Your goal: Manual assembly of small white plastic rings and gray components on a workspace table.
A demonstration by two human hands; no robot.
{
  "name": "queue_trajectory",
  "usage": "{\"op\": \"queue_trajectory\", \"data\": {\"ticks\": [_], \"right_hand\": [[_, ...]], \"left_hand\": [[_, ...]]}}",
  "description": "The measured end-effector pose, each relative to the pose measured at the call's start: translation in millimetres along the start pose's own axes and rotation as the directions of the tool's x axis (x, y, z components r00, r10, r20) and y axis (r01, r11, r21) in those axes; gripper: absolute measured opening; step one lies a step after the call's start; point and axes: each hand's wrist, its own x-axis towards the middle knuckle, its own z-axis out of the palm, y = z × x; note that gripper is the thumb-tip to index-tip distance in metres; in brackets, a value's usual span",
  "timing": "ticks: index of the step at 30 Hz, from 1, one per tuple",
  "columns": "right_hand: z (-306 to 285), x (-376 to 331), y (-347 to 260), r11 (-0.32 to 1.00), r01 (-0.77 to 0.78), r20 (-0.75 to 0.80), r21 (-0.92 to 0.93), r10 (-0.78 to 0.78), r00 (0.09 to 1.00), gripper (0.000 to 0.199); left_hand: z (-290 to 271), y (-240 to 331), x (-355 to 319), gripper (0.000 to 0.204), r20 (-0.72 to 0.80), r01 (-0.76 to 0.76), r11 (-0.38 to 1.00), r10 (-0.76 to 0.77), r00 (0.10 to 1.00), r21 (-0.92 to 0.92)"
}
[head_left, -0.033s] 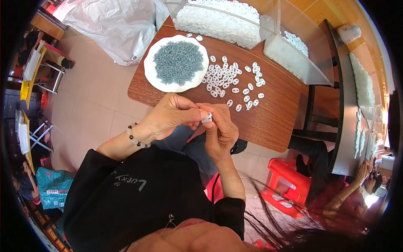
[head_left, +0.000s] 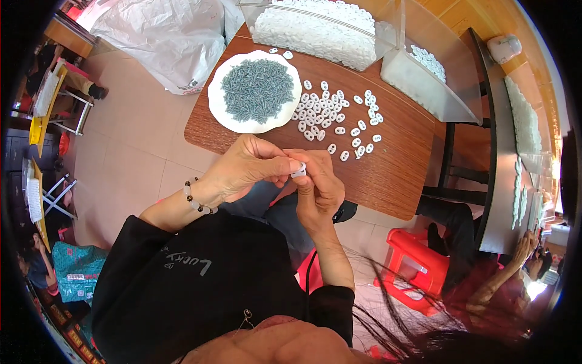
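At the table's (head_left: 388, 176) near edge, left hand (head_left: 245, 168) and right hand (head_left: 321, 188) pinch one piece (head_left: 299, 173), apparently mid-fitting; steady alignment seems called for.

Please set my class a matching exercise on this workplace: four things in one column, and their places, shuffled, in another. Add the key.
Things
1. small grey pieces
2. single white piece
3. beaded bracelet
4. red stool

Places
A. around the wrist of the left hand
B. on the floor, toward the picture's lower right
C. heaped on the white plate
D. at the fingertips of the left and right hand

Pairs: 1-C, 2-D, 3-A, 4-B
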Motion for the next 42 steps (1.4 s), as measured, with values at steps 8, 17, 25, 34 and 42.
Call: {"op": "queue_trajectory", "data": {"ticks": [8,17,25,34,42], "right_hand": [[3,-4,1,1.000,-0.007,-0.032,0.005,0.007,0.999,0.029],[9,-6,3,0.997,-0.007,-0.094,-0.078,0.000,0.996,0.026],[9,-6,6,0.993,-0.017,-0.097,-0.120,0.006,0.995,0.024],[5,-3,4,0.984,-0.144,-0.030,0.104,0.148,0.989,0.030],[2,-4,7,0.972,-0.161,-0.001,0.172,0.164,0.987,0.038]], "left_hand": [[-1,-3,0,0.017,0.043,-0.011,1.000,0.012,0.999,-0.019],[1,-14,3,0.012,-0.019,-0.091,0.996,0.091,0.996,-0.009],[9,-14,4,0.017,-0.094,-0.072,0.997,0.069,0.993,-0.028],[5,-15,6,0.015,-0.082,-0.063,0.996,0.057,0.995,-0.065],[6,-16,8,0.013,-0.084,-0.029,0.994,0.019,0.996,-0.110]]}}
